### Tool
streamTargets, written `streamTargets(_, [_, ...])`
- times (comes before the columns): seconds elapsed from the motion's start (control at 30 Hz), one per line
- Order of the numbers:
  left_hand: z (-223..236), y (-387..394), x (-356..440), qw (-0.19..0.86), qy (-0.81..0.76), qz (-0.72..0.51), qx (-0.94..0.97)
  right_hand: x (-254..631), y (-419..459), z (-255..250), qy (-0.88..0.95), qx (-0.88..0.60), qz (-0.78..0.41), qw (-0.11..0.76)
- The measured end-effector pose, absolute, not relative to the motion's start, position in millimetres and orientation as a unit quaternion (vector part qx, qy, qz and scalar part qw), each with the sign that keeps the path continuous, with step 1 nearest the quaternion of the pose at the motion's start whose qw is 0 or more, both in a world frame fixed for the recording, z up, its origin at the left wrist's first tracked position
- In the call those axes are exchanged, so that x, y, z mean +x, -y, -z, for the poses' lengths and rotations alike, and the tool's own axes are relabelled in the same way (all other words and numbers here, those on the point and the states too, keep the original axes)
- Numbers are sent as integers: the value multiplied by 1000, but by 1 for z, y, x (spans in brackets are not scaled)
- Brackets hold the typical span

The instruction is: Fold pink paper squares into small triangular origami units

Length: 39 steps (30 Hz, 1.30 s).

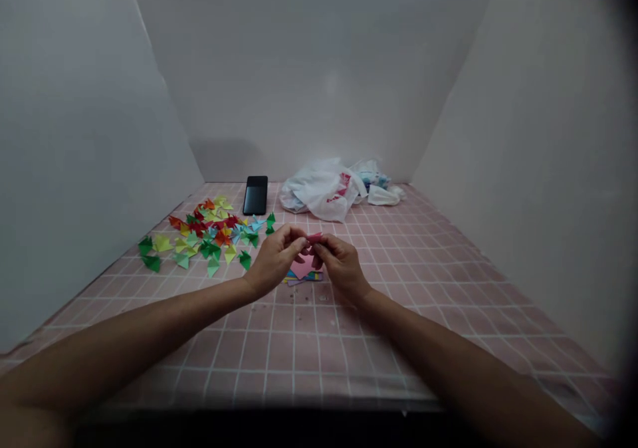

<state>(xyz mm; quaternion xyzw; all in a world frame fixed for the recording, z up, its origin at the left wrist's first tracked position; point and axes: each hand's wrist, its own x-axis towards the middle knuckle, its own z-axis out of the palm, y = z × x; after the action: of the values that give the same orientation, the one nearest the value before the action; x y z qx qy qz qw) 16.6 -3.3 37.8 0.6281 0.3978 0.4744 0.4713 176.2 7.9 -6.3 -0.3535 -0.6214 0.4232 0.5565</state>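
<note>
Both my hands meet above the middle of the pink checked tablecloth (299, 348). My left hand (276, 256) and my right hand (339, 262) pinch a small folded red paper piece (314, 238) between their fingertips. Under the hands lies a small stack of coloured paper sheets (304, 272), pink on top. To the left, a scatter of several folded paper triangles (209, 234) in green, yellow, red, orange and blue covers the cloth.
A black phone (255, 195) lies flat at the back behind the triangles. A crumpled white plastic bag (323, 191) and more wrappers (381, 185) sit at the back right. White panels wall in the left, back and right sides.
</note>
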Motion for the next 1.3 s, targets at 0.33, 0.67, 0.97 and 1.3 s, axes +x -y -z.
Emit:
streamTargets(0.33, [-30,10,28,458,-394,-513,610,177,-10,12,636,-372,-367,567])
streamTargets(0.67, [-10,12,27,456,-397,-519,605,177,-11,15,668,-395,-321,543])
streamTargets(0.97, [-8,10,22,496,-414,-519,560,180,-11,14,761,-391,-176,487])
streamTargets(1.3, [-13,16,21,581,-430,-509,467,183,-12,21,794,-372,-79,474])
